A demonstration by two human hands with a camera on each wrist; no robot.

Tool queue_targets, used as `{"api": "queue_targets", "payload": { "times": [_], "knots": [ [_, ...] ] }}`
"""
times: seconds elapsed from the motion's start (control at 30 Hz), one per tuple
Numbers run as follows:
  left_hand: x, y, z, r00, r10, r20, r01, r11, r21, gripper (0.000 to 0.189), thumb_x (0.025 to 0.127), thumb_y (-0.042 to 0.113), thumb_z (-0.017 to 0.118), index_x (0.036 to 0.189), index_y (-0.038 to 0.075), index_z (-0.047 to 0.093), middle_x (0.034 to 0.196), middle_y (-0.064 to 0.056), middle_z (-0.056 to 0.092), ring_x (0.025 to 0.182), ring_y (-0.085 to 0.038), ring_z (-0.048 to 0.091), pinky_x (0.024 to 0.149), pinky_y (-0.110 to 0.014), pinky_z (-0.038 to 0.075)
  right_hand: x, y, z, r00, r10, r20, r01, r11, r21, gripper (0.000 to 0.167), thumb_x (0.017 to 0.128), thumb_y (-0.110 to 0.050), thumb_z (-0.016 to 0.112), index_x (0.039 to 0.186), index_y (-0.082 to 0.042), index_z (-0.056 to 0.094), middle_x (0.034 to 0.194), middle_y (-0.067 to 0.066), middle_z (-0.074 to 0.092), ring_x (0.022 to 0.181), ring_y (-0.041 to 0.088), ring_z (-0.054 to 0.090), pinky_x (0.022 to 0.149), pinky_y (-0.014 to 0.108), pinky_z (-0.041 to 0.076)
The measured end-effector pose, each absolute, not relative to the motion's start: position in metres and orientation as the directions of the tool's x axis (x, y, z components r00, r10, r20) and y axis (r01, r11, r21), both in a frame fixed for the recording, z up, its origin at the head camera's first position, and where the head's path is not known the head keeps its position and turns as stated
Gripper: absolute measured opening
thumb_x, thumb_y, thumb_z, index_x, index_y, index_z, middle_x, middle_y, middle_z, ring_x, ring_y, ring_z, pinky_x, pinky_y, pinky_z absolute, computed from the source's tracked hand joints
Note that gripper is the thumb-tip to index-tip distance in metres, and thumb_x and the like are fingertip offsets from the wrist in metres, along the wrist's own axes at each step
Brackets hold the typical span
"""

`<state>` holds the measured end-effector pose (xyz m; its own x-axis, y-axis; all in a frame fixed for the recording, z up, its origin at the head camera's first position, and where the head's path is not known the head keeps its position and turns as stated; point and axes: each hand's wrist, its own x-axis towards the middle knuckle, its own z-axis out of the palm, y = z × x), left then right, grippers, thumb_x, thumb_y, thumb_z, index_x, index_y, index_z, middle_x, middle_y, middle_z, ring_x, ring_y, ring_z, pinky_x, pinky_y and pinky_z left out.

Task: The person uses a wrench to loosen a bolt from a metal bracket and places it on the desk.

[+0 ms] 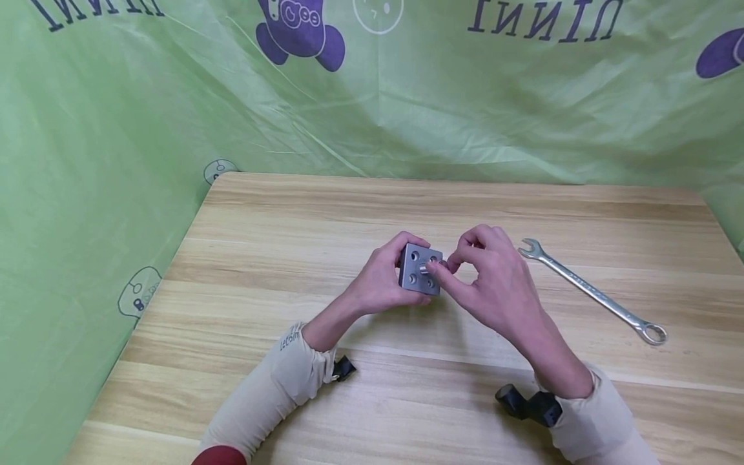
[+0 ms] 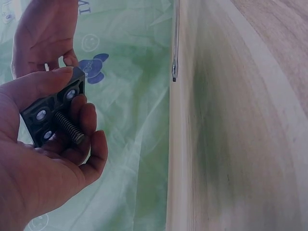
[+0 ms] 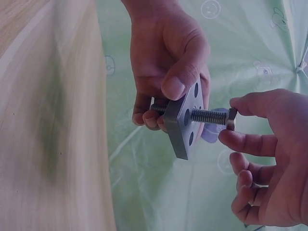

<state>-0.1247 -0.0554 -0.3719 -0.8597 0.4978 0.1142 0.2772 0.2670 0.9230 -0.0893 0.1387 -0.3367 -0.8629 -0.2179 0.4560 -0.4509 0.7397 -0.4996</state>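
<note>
My left hand (image 1: 383,278) grips a square grey metal plate (image 1: 409,284) by its edges, above the table. The plate has a hole near each corner. A hex bolt (image 3: 209,116) passes through its middle, and the threaded end (image 2: 70,127) sticks out on the far side, beside the left fingers. The thumb and index finger of my right hand (image 3: 288,154) pinch the bolt's head (image 3: 231,119), which stands some way off the plate's face. The other right fingers are loosely curled. In the head view my right hand (image 1: 494,278) partly covers the bolt.
A combination wrench (image 1: 593,290) lies slantwise on the wooden table (image 1: 261,271), right of my right hand. Green printed cloth (image 1: 407,129) hangs behind the table and along its left side. A black wrist camera (image 1: 529,405) is strapped to my right sleeve.
</note>
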Motion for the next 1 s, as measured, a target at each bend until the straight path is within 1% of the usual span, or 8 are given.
{"api": "queue_targets", "payload": {
  "times": [0.13,0.23,0.33,0.47,0.7,0.8,0.9,1.0],
  "knots": [
    [-0.1247,-0.0558,-0.3714,-0.864,0.491,0.115,0.274,0.264,0.925,0.071,0.064,-0.002,0.085,0.126,0.003,0.052,0.111,-0.019,0.068,0.087,-0.015,0.062,0.079,-0.022,0.050,-0.0897,0.1391,-0.3365,-0.850,-0.230,0.474,-0.483,0.700,-0.526,0.011,0.077,-0.019,0.082,0.076,-0.012,0.074,0.089,0.006,0.056,0.092,0.023,0.050,0.074,0.033,0.037],
    [-0.1246,-0.0560,-0.3710,-0.865,0.488,0.116,0.272,0.260,0.927,0.071,0.063,-0.002,0.085,0.126,0.003,0.052,0.110,-0.018,0.069,0.086,-0.014,0.062,0.079,-0.022,0.050,-0.0906,0.1402,-0.3367,-0.833,-0.247,0.495,-0.518,0.665,-0.538,0.010,0.076,-0.015,0.081,0.082,-0.011,0.075,0.090,0.007,0.055,0.091,0.022,0.048,0.076,0.031,0.035],
    [-0.1246,-0.0559,-0.3710,-0.864,0.490,0.118,0.272,0.256,0.928,0.071,0.063,-0.003,0.085,0.126,0.003,0.053,0.110,-0.018,0.069,0.086,-0.012,0.061,0.080,-0.022,0.049,-0.0915,0.1411,-0.3371,-0.815,-0.267,0.515,-0.550,0.637,-0.540,0.013,0.074,-0.012,0.079,0.086,-0.009,0.076,0.091,0.009,0.056,0.090,0.022,0.049,0.077,0.030,0.035],
    [-0.1248,-0.0555,-0.3715,-0.862,0.492,0.126,0.280,0.255,0.926,0.072,0.063,-0.003,0.086,0.126,0.003,0.053,0.109,-0.018,0.069,0.085,-0.011,0.061,0.080,-0.022,0.048,-0.0922,0.1412,-0.3371,-0.804,-0.288,0.520,-0.574,0.607,-0.550,0.018,0.072,-0.006,0.076,0.090,-0.009,0.077,0.093,0.007,0.057,0.091,0.021,0.050,0.078,0.029,0.035],
    [-0.1247,-0.0556,-0.3723,-0.862,0.494,0.116,0.268,0.248,0.931,0.072,0.062,-0.004,0.086,0.126,0.003,0.053,0.109,-0.018,0.067,0.086,-0.012,0.060,0.080,-0.023,0.049,-0.0931,0.1411,-0.3392,-0.764,-0.343,0.546,-0.637,0.536,-0.555,0.032,0.069,0.010,0.067,0.091,-0.011,0.077,0.093,0.006,0.054,0.091,0.017,0.046,0.080,0.025,0.033],
    [-0.1248,-0.0555,-0.3722,-0.862,0.494,0.118,0.270,0.250,0.930,0.072,0.063,-0.003,0.086,0.126,0.003,0.053,0.111,-0.018,0.068,0.088,-0.013,0.061,0.081,-0.023,0.049,-0.0933,0.1414,-0.3393,-0.763,-0.351,0.542,-0.636,0.552,-0.539,0.032,0.069,0.006,0.072,0.096,-0.011,0.076,0.096,0.008,0.055,0.093,0.020,0.048,0.080,0.028,0.035],
    [-0.1249,-0.0555,-0.3719,-0.862,0.492,0.123,0.278,0.255,0.926,0.071,0.063,-0.003,0.086,0.126,0.003,0.053,0.111,-0.018,0.069,0.089,-0.014,0.062,0.081,-0.023,0.050,-0.0929,0.1412,-0.3388,-0.785,-0.332,0.523,-0.600,0.615,-0.512,0.032,0.070,-0.009,0.082,0.100,-0.012,0.073,0.099,0.009,0.058,0.095,0.023,0.051,0.078,0.033,0.038],
    [-0.1249,-0.0557,-0.3717,-0.861,0.494,0.122,0.277,0.254,0.927,0.071,0.063,-0.003,0.086,0.126,0.003,0.053,0.110,-0.019,0.069,0.088,-0.014,0.062,0.080,-0.023,0.050,-0.0920,0.1405,-0.3385,-0.809,-0.289,0.512,-0.548,0.687,-0.477,0.031,0.070,-0.026,0.087,0.093,-0.013,0.071,0.098,0.008,0.059,0.094,0.025,0.054,0.072,0.033,0.038]
  ]
}}
